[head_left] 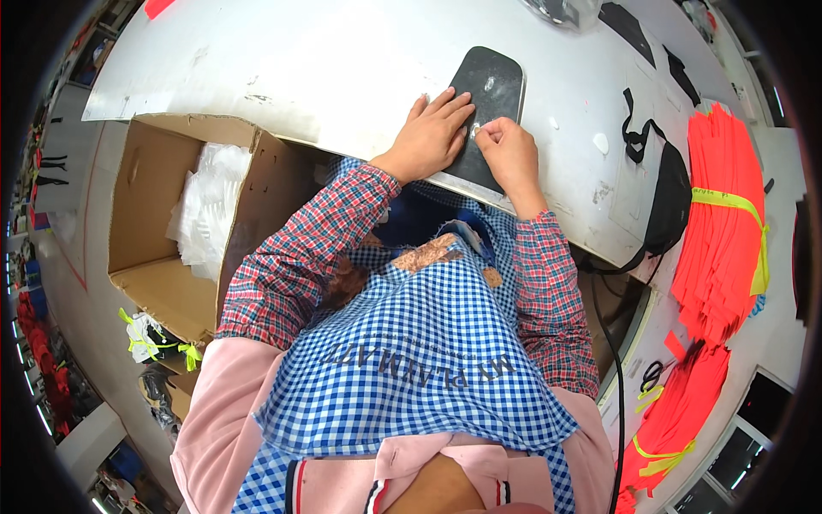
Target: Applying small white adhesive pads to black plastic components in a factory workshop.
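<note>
Where both hands (pixel 428 137) (pixel 512 158) sit close together, the dark panel (pixel 494 103) lies partly underneath.

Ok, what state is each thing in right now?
Left hand: palm down on the black board.
Right hand: fingers pinched at the board; anything held is too small to tell.
Black board: lying flat on the white table.
Cardboard box: open, clear plastic inside.
Upper red bundle: tied with yellow band.
Lower red bundle: tied.
Scissors: open or shut, can't tell.
</note>
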### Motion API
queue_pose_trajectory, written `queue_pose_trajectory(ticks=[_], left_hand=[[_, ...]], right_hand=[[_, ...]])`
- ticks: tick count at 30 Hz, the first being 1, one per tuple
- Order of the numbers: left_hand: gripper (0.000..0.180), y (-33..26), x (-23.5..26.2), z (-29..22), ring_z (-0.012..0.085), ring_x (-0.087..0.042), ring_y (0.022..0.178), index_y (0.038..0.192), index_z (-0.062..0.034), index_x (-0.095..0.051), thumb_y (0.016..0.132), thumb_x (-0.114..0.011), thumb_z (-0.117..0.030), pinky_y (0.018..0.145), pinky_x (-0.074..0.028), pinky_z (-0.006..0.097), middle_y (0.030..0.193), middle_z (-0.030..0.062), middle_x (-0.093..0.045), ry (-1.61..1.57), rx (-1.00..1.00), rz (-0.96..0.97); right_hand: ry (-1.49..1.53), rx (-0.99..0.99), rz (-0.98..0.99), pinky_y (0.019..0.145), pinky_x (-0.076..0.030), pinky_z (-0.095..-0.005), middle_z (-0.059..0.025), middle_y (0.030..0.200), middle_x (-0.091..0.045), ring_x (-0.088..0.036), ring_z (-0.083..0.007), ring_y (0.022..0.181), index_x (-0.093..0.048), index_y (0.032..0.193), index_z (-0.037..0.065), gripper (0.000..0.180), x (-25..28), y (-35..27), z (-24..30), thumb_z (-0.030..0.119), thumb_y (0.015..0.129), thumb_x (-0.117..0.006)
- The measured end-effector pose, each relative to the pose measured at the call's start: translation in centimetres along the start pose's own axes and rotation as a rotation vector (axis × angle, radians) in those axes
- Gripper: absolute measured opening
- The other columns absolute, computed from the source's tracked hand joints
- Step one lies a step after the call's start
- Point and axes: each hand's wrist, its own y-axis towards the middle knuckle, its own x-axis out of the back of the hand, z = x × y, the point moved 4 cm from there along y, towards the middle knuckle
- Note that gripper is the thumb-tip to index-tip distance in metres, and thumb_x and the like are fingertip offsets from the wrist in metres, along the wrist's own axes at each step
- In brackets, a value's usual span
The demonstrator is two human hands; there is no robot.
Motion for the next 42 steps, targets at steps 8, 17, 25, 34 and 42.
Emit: queue_pose_trajectory(ticks=[8, 17, 25, 34, 42], left_hand=[[0.044, 0.1, -0.2, 0.1, 0.0327, -0.034, 0.143, 0.137, -0.0041, -0.053, 0.096, -0.049, -0.020, 0.115, -0.026, 0.058, 0.151, 0.0124, -0.044, -0.008, -0.008, -0.010], [0.046, 0.0, -0.2, 0.0, 0.0328, -0.031, 0.145, 0.139, -0.0040, -0.050, 0.096, -0.051, -0.019, 0.115, -0.025, 0.058, 0.152, 0.0123, -0.042, -0.026, 0.013, 0.017], [0.045, 0.0, -0.2, 0.4, 0.0332, -0.032, 0.145, 0.139, -0.0041, -0.050, 0.096, -0.050, -0.019, 0.115, -0.026, 0.058, 0.152, 0.0127, -0.042, -0.027, 0.013, 0.002], [0.045, 0.0, -0.4, 0.0, 0.0331, -0.033, 0.144, 0.139, -0.0042, -0.051, 0.096, -0.050, -0.019, 0.116, -0.025, 0.057, 0.152, 0.0134, -0.042, -0.028, -0.001, 0.002], [0.045, 0.0, -0.3, -0.1, 0.0325, -0.034, 0.144, 0.139, -0.0043, -0.050, 0.097, -0.050, -0.020, 0.116, -0.025, 0.057, 0.152, 0.0135, -0.042, 0.006, -0.007, -0.004]], right_hand=[[-0.004, 0.029, -0.116, 0.073, -0.054, -0.0406, -0.0134, 0.081, -0.072, -0.070, -0.0310, 0.078, -0.070, 0.087, 0.005, 0.020, -0.4, 0.1, 0.3, 0.024, 0.087, -0.065], [0.058, 0.021, 0.000, 0.073, -0.055, -0.0393, -0.0135, 0.081, -0.073, -0.071, -0.0295, 0.077, -0.070, 0.088, 0.004, 0.021, 0.0, 0.4, -0.1, 0.025, 0.086, -0.067], [-0.014, 0.027, 0.035, 0.071, -0.055, -0.0363, -0.0139, 0.081, -0.073, -0.071, -0.0279, 0.076, -0.072, 0.087, 0.003, 0.020, -0.3, 0.7, -0.1, 0.023, 0.085, -0.068], [0.220, -0.040, -0.206, 0.068, -0.054, -0.0333, -0.0121, 0.079, -0.074, -0.071, -0.0231, 0.072, -0.073, 0.088, 0.002, 0.022, 0.1, 7.2, -2.3, 0.024, 0.085, -0.068], [-0.029, -0.027, -0.251, 0.077, -0.055, -0.0406, -0.0144, 0.085, -0.073, -0.071, -0.0315, 0.083, -0.073, 0.087, 0.004, 0.026, -0.1, 9.1, -1.1, 0.029, 0.083, -0.068]])
